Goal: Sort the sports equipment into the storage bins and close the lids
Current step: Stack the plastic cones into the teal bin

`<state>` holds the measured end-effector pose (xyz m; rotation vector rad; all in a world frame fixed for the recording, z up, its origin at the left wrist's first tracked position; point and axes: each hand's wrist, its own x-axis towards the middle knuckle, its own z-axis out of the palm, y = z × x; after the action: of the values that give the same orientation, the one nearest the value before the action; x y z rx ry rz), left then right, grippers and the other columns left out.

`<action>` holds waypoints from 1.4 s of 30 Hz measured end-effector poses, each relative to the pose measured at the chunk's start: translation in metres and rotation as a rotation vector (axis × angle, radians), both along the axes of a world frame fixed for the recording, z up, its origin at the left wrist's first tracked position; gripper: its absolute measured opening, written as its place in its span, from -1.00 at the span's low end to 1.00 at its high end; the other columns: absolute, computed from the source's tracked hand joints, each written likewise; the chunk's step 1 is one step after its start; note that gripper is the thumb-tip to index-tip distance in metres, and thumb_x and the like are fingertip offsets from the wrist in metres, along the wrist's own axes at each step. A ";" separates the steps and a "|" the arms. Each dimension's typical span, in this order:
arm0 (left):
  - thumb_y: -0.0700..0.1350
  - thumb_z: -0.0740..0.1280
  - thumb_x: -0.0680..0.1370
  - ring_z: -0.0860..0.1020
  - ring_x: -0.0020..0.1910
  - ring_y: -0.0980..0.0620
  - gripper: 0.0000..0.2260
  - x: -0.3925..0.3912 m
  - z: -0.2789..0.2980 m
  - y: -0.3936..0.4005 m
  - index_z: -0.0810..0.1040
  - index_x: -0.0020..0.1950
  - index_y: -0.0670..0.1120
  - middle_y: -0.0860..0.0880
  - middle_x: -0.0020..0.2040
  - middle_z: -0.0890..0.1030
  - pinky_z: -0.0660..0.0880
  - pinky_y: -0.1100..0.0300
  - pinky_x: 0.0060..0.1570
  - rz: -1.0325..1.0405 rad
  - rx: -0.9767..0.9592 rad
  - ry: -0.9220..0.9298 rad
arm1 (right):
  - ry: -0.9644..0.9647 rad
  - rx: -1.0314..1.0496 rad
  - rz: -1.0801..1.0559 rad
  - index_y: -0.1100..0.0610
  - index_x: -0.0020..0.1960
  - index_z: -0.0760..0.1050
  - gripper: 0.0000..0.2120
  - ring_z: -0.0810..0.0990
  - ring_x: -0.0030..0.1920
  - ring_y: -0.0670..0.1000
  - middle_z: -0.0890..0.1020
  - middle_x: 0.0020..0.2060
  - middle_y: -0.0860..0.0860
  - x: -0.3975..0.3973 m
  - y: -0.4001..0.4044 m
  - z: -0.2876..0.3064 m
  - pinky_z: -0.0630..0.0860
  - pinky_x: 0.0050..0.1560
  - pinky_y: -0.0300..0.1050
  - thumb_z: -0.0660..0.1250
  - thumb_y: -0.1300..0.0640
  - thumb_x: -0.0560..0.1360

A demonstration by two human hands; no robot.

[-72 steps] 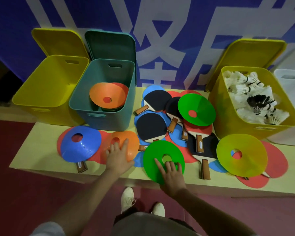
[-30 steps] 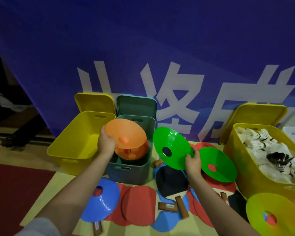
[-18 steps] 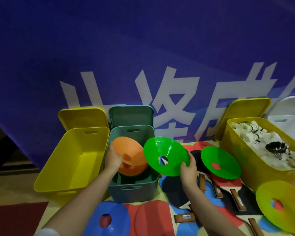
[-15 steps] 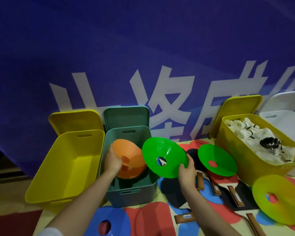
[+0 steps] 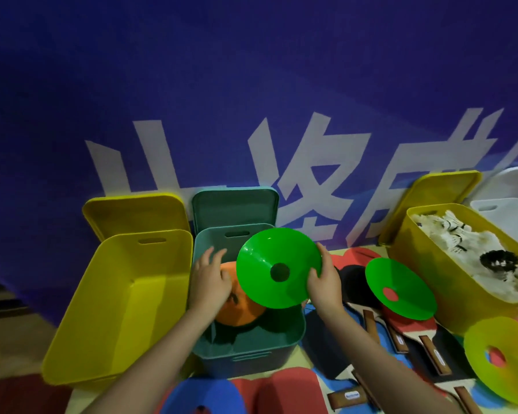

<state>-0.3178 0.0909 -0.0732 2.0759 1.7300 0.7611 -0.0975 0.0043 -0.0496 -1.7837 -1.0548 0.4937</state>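
From the head camera, the right hand (image 5: 323, 282) holds a green cone disc (image 5: 277, 267) by its right rim, thumb on the near face and fingers (image 5: 322, 249) curled round the far edge. The disc is tilted up on edge, its centre hole facing the camera, and it hangs over the right half of the open teal bin (image 5: 245, 339).

The left hand (image 5: 208, 282) reaches down into the same bin with its fingers spread and relaxed, holding nothing; the palm lies on or just above an orange cone disc (image 5: 240, 312) that rests inside the bin, and contact cannot be told for certain. The teal lid (image 5: 234, 206) stands upright behind the bin against the blue banner (image 5: 251, 85).

Left of the teal bin, touching its side, stands an open yellow bin (image 5: 117, 294) with its yellow lid (image 5: 135, 212) propped behind it.

To the right, on the surface (image 5: 338, 251), lie table tennis paddles (image 5: 413, 333) in a loose overlapping heap, and a second green cone disc (image 5: 401, 288) sits tilted on top of them. A yellow-green cone disc (image 5: 500, 357) lies near the right edge. At the far right a second yellow bin (image 5: 431, 264) holds white shuttlecocks (image 5: 461, 243), and a white bin (image 5: 509, 216) stands behind it. Along the near edge lie a blue cone disc (image 5: 204, 395) and red discs (image 5: 281, 389).
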 end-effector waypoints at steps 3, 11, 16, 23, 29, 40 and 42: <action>-0.21 0.24 0.55 0.33 0.37 -0.13 -0.59 -0.026 0.013 -0.004 0.39 0.41 -0.10 -0.12 0.40 0.37 0.31 0.00 0.32 0.050 0.107 -0.049 | -0.078 -0.047 0.121 0.11 0.48 0.20 -0.45 0.48 0.25 0.17 0.47 0.31 0.11 -0.021 0.028 0.007 0.38 0.19 -0.08 0.13 0.36 0.51; -0.13 0.12 0.64 0.52 0.18 -0.14 -0.60 -0.055 -0.023 -0.018 0.27 0.49 -0.08 -0.15 0.31 0.49 0.46 0.05 0.03 0.173 -0.112 -0.140 | -0.153 -0.304 0.296 0.12 0.52 0.13 -0.42 0.51 0.21 0.23 0.50 0.27 0.17 -0.075 0.076 -0.041 0.42 0.18 0.00 0.18 0.23 0.53; -0.13 0.14 0.64 0.57 0.03 -0.13 -0.63 -0.054 -0.026 -0.016 0.32 0.46 -0.04 -0.14 0.17 0.58 0.50 0.02 -0.09 0.192 -0.072 -0.103 | -0.228 -0.431 0.380 0.03 0.50 0.18 -0.42 0.56 0.12 0.21 0.56 0.20 0.15 -0.079 0.069 -0.084 0.46 0.11 -0.04 0.18 0.28 0.52; -0.13 0.16 0.62 0.50 0.17 -0.10 -0.64 -0.055 -0.022 -0.017 0.37 0.43 -0.05 -0.10 0.26 0.53 0.48 0.02 0.07 0.173 -0.043 -0.070 | -0.389 -0.482 0.402 0.19 0.49 0.17 -0.38 0.39 0.25 0.26 0.39 0.24 0.26 -0.072 0.070 -0.070 0.34 0.29 0.02 0.22 0.30 0.45; -0.23 0.27 0.50 0.37 0.30 -0.16 -0.69 -0.058 -0.014 -0.054 0.54 0.24 -0.11 -0.17 0.26 0.48 0.40 -0.04 0.27 -0.067 0.217 0.147 | -0.338 -0.141 0.563 0.17 0.33 0.45 -0.59 0.54 0.13 0.11 0.53 0.15 0.15 -0.060 0.015 -0.020 0.43 0.16 -0.13 0.28 0.27 0.48; 0.16 0.22 0.40 0.57 -0.05 -0.05 -0.63 -0.053 -0.090 -0.236 0.58 0.08 0.00 0.03 -0.06 0.55 0.55 0.08 -0.15 -0.028 -0.097 0.201 | -0.647 0.040 0.695 0.14 0.14 0.59 -0.69 0.53 0.03 0.11 0.59 -0.05 0.06 -0.014 -0.080 -0.038 0.47 0.09 0.00 0.30 0.08 0.44; 0.18 0.35 0.36 0.55 0.07 -0.15 -0.50 -0.047 -0.098 -0.246 0.53 0.24 -0.01 -0.05 0.07 0.55 0.51 0.00 -0.05 0.056 -0.258 0.382 | -0.679 0.063 0.693 0.16 0.03 0.62 -0.75 0.52 0.03 0.14 0.57 -0.05 0.09 -0.013 -0.088 -0.045 0.50 0.07 0.05 0.32 0.08 0.42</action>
<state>-0.3650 -0.1549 -0.1710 2.0953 1.9643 0.1425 -0.1104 -0.0838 -0.0948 -1.5171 -2.1636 0.2416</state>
